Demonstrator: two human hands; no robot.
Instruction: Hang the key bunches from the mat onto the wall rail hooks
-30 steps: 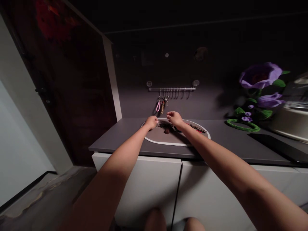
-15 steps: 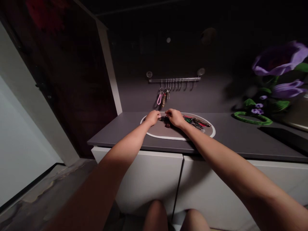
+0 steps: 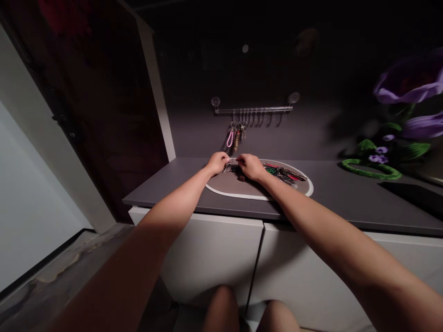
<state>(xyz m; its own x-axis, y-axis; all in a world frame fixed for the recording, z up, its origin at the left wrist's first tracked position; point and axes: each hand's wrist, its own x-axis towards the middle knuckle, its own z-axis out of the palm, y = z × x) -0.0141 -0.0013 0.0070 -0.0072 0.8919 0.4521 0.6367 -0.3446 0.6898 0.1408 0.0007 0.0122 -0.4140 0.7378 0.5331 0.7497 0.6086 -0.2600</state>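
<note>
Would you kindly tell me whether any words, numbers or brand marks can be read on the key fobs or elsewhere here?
Nothing is legible. The key fobs on the oval mat show coloured markings, too small and blurred to read; the keys hanging from the rail are unreadable too.

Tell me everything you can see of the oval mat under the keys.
The oval mat lies flat on the dark grey countertop, its matte grey-brown face inside a pale border; its material cannot be told. A bunch of keys with coloured fobs lies on its right half, with dark items near the middle. The left hand and right hand are over its far side, and the right forearm covers part of the near border.
</note>
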